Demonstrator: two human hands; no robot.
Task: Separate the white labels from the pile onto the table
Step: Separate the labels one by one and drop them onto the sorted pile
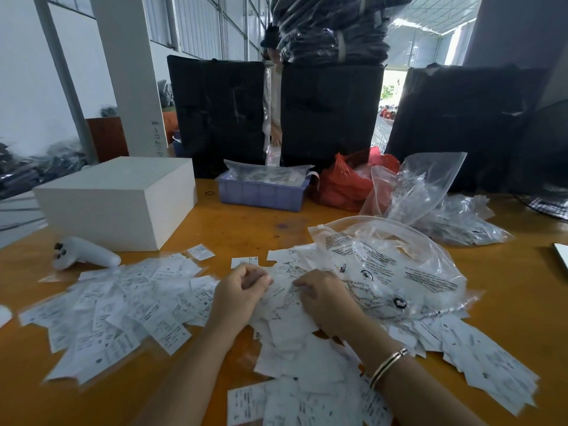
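A pile of white printed labels (289,330) lies on the orange table (246,222) in front of me. More white labels (123,309) are spread out flat to its left. My left hand (236,293) hovers over the pile's left edge with its fingers curled; whether it pinches a label I cannot tell. My right hand (325,299) rests on the pile, fingers bent down into the labels. A gold bangle (388,365) circles my right wrist.
A clear printed plastic bag (393,265) lies right of the pile. A white box (120,201), a white handheld controller (83,252), a purple tray (261,192), a red bag (347,182) and more clear bags (455,219) stand farther back. Black bundles (329,115) wall off the far edge.
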